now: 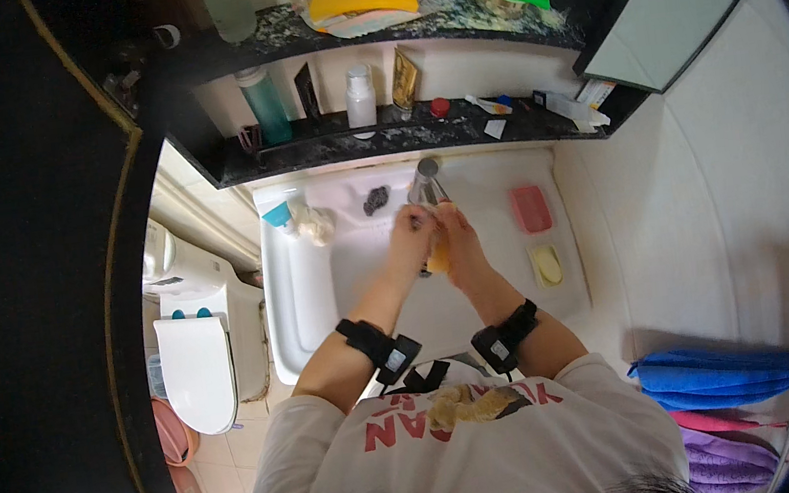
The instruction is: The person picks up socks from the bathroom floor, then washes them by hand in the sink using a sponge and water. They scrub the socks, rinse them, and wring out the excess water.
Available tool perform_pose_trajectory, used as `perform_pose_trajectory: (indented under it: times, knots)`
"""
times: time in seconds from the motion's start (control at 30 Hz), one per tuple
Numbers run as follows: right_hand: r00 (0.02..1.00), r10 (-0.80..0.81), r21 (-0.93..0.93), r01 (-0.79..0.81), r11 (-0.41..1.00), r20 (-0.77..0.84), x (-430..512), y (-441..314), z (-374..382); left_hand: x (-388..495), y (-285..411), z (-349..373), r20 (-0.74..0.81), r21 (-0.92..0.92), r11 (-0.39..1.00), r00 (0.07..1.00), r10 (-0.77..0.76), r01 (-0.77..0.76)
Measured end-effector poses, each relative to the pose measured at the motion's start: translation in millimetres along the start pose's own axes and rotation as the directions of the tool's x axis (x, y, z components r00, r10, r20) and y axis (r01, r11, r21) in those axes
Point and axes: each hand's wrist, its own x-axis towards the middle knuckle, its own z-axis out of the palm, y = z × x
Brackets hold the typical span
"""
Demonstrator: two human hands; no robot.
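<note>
Over a white washbasin (372,308), my left hand (414,237) and my right hand (458,238) are close together, just below the metal faucet (426,182). An orange-yellow item (438,256), its kind unclear, is between them, in my right hand's grip. The fingers of my left hand are curled against it near the top; whether they grip it is hidden. A dark mesh-like clump (376,200) lies on the basin's back ledge, left of the faucet. A teal and white tube (279,217) lies beside a cream-coloured pouf (314,225) in the left back corner.
On the basin's right ledge are a pink soap box (531,209) and a dish with yellowish soap (547,265). Behind the basin, a dark stone shelf (331,152) holds bottles and tubes. A toilet (198,374) stands left; blue and purple towels (717,375) hang right.
</note>
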Motion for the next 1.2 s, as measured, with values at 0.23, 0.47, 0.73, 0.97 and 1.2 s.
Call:
perform_pose_trajectory:
  times: [0.23,0.47,0.73,0.97,1.2]
  knots:
    - [0.923,0.298,0.295,-0.363,0.884,0.244,12,12,-10,6,-5,9,-0.027,0.507,0.751,0.863,0.505,-0.423]
    - [0.862,0.305,0.36,-0.457,0.813,0.405,13,14,-17,-1,-3,9,0.136,0.469,0.762,0.889,0.437,-0.446]
    - [0.894,-0.02,-0.426,0.232,0.875,0.447,21,56,-29,-1,2,2,0.138,0.517,0.772,0.926,0.352,-0.37]
    - [0.852,0.165,0.432,-0.407,0.805,0.497,3,34,-13,-17,10,3,0.207,0.462,0.733,0.864,0.458,-0.499]
    - [0.919,0.384,0.337,-0.389,0.857,0.085,-30,21,17,-24,11,-5,0.14,0.577,0.738,0.933,0.333,-0.35]
